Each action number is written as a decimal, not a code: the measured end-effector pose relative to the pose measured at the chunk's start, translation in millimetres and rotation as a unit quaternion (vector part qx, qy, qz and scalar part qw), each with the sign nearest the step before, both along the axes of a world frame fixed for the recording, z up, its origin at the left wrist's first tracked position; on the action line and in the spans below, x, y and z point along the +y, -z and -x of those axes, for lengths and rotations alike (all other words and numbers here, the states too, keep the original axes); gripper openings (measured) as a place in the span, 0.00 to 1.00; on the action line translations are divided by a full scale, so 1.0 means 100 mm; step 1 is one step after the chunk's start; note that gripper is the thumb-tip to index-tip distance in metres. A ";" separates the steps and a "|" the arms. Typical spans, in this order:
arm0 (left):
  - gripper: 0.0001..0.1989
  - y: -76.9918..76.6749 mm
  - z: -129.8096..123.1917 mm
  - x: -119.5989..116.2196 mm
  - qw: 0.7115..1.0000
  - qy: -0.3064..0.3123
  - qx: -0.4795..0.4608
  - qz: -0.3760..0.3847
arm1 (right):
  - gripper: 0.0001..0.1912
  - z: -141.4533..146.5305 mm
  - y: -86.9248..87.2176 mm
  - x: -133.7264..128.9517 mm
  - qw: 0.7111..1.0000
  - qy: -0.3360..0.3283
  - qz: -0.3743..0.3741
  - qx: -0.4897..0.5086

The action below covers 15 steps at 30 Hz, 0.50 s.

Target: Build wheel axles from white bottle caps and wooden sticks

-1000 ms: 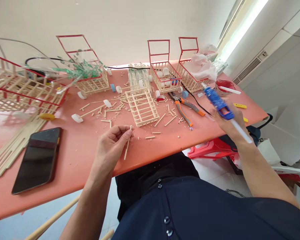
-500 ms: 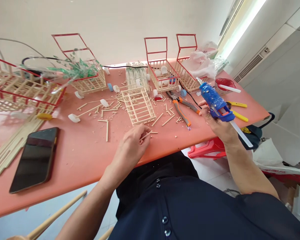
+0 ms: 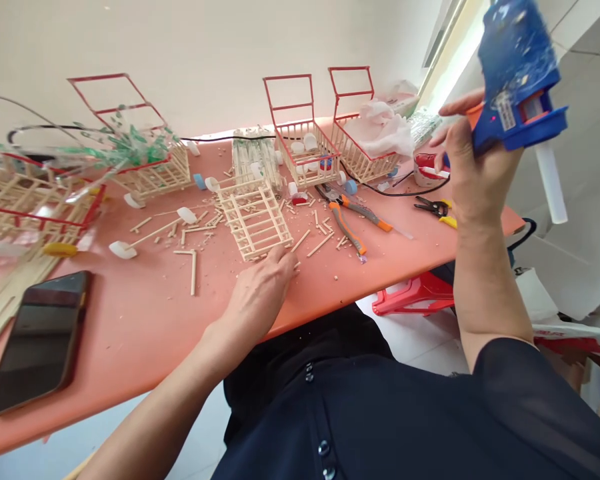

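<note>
My right hand [image 3: 485, 160] is wrapped round the handle of a blue hot glue gun [image 3: 520, 73], raised above the table's right side; a white glue stick [image 3: 551, 183] juts from its back. My left hand [image 3: 265, 290] rests low over the table's front part, its fingers closed. Beside its fingertips pokes the end of a thin wooden stick [image 3: 297, 267]; the rest is hidden by the hand. Just beyond those fingers lies a flat wooden lattice frame [image 3: 255, 220], its near edge close to or touching them.
Miniature wooden carts with red trim [image 3: 307, 153] stand along the wall. Orange-handled pliers [image 3: 347, 227], yellow-handled cutters [image 3: 433, 207], a red-stained cup [image 3: 427, 170] and stick offcuts [image 3: 193, 270] lie about. On the left are a phone [image 3: 37, 340] and long wooden strips [image 3: 15, 287].
My right hand has lifted the glue gun up and to the right. My left hand has moved slightly towards the lattice frame, its fingers turned down. The view has shifted a little to the right.
</note>
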<state>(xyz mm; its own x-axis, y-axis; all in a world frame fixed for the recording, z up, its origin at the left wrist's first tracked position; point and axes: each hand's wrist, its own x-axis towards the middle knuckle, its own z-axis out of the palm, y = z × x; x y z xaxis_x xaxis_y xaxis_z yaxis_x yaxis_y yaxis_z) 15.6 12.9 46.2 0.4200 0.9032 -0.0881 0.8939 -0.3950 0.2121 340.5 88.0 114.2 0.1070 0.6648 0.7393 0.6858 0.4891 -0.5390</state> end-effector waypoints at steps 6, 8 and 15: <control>0.09 0.11 0.09 -0.03 0.993 -0.005 -0.114 -0.030 | 0.23 0.24 -0.36 -0.02 0.993 -0.098 -0.041 0.049; 0.10 0.12 0.11 -0.06 0.987 -0.003 -0.155 -0.035 | 0.21 0.28 -0.45 -0.02 0.989 -0.110 -0.069 0.067; 0.08 0.02 0.13 -0.08 0.951 -0.029 -0.308 -0.028 | 0.23 0.29 -0.54 -0.06 0.988 -0.140 -0.048 0.035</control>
